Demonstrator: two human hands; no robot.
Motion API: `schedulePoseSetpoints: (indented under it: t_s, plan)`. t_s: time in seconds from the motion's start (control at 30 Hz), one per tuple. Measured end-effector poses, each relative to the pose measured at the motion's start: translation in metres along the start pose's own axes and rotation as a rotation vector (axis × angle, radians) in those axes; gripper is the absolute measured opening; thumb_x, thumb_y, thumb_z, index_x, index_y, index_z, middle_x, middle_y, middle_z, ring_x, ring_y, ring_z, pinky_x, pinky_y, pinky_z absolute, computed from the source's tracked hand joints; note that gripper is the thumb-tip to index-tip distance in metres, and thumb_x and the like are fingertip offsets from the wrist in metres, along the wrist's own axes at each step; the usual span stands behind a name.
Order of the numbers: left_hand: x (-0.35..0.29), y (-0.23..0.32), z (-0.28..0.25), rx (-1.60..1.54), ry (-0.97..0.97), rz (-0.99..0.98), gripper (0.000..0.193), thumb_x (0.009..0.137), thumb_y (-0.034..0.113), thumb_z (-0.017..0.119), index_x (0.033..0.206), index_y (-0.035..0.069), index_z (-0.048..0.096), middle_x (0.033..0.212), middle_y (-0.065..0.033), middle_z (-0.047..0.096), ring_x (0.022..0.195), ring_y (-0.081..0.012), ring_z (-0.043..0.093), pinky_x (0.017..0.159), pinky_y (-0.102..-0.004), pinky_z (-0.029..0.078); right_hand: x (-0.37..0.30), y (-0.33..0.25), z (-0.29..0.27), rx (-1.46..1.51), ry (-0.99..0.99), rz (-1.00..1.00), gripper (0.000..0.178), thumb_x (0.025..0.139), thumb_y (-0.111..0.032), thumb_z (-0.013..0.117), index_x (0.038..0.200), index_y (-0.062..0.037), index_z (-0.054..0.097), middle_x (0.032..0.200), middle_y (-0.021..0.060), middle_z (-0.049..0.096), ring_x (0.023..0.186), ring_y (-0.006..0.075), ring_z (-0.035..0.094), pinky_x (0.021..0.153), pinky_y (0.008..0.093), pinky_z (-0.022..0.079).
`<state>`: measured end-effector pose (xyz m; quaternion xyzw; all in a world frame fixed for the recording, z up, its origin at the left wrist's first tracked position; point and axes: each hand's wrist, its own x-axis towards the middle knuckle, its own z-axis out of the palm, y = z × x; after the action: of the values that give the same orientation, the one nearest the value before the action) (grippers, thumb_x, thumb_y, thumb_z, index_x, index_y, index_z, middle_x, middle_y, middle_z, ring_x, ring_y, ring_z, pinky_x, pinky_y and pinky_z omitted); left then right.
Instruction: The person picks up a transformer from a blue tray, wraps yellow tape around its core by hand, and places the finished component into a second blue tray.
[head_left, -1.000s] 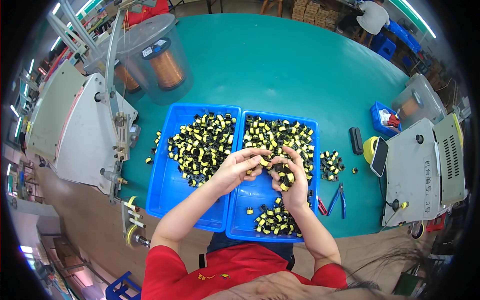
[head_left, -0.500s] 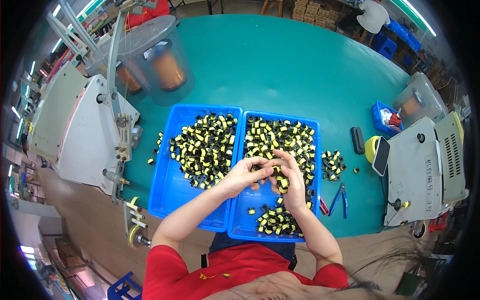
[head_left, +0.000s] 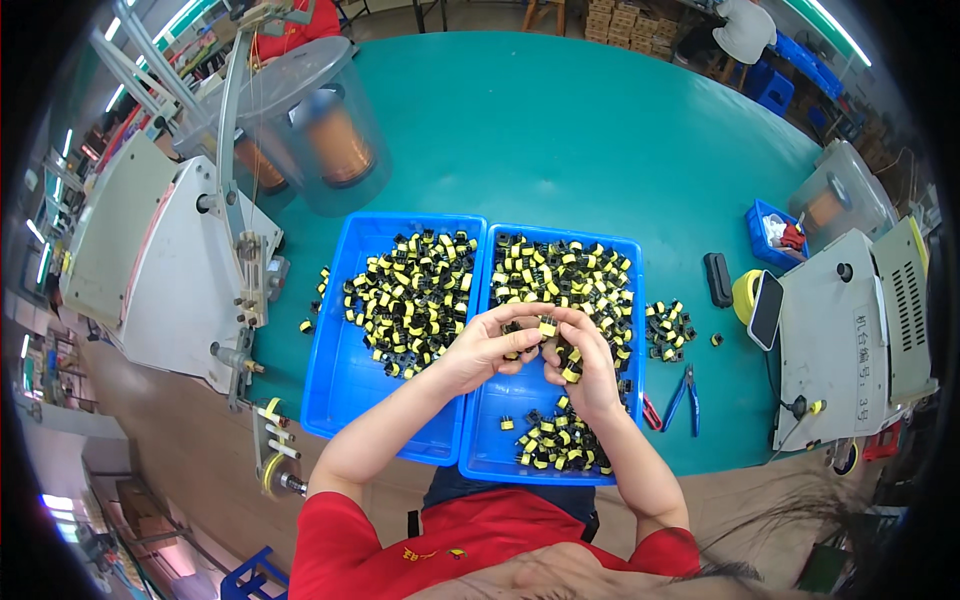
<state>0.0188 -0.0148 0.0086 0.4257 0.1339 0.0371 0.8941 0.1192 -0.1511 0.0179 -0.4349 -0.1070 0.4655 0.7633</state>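
Note:
Both hands are raised over the right blue tray (head_left: 480, 440), their fingertips close together. A small black bobbin with yellow tape (head_left: 547, 326) is pinched between them. My left hand (head_left: 482, 352) has its thumb and index finger closed at its left side, and another dark piece shows by its curled fingers. My right hand (head_left: 592, 378) grips the bobbin from the right and has more of the same taped bobbins (head_left: 571, 370) tucked in its palm. Below the hands, a heap of bobbins (head_left: 560, 440) and one single bobbin (head_left: 507, 423) lie in the tray.
A left blue tray (head_left: 335, 400) holds a large pile of bobbins. Loose bobbins (head_left: 668, 330), blue-handled pliers (head_left: 682, 398), a red-handled tool (head_left: 651, 412) and a black case (head_left: 716, 280) lie to the right. Machines (head_left: 180, 270) flank the green table (head_left: 520, 130).
My fingers have turned the pinched bobbin so its yellow tape now faces up. It sits slightly higher between the fingertips, and my right fingers have curled inward.

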Motion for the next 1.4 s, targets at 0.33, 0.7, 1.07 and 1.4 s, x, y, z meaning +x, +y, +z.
schedulePoseSetpoints:
  t_s: [0.33,0.7,1.07,1.4]
  plan:
    - [-0.002,0.005,0.006,0.127,0.042,0.073,0.027,0.087,0.007,0.059,0.113,0.005,0.049,0.091,-0.0039,0.053,0.068,-0.0084,0.049,0.047,-0.0186,0.031,-0.002,0.007,0.002,-0.198,0.012,0.021,0.031,0.088,-0.014,0.058,0.115,-0.0020,0.051,0.087,0.0001,0.046,0.062,0.0049,0.042,0.044,0.0192,0.031]
    - [-0.001,0.001,0.000,0.162,0.023,0.154,0.028,0.087,0.008,0.061,0.113,0.005,0.051,0.091,-0.0037,0.054,0.069,-0.0081,0.050,0.049,-0.0191,0.033,-0.004,0.012,0.002,-0.173,0.002,-0.068,0.020,0.088,-0.015,0.059,0.105,-0.0053,0.054,0.085,-0.0008,0.047,0.058,0.0051,0.043,0.043,0.0193,0.030]
    - [0.001,0.005,-0.010,-0.145,-0.047,-0.029,0.039,0.091,0.019,0.054,0.125,0.001,0.047,0.094,-0.0049,0.056,0.076,-0.0096,0.049,0.052,-0.0184,0.036,0.003,-0.002,0.002,-0.002,0.140,0.161,0.026,0.086,-0.011,0.045,0.112,-0.0042,0.043,0.102,0.0121,0.052,0.066,0.0142,0.048,0.047,0.0238,0.035]
    - [-0.003,0.023,-0.032,1.481,0.702,0.577,0.023,0.082,0.001,0.056,0.106,0.002,0.057,0.099,-0.0109,0.053,0.086,-0.0259,0.057,0.069,-0.0342,0.047,0.011,0.003,-0.010,0.233,0.151,0.462,0.025,0.091,-0.022,0.038,0.105,-0.0029,0.046,0.096,0.0169,0.058,0.061,0.0139,0.045,0.043,0.0206,0.034]
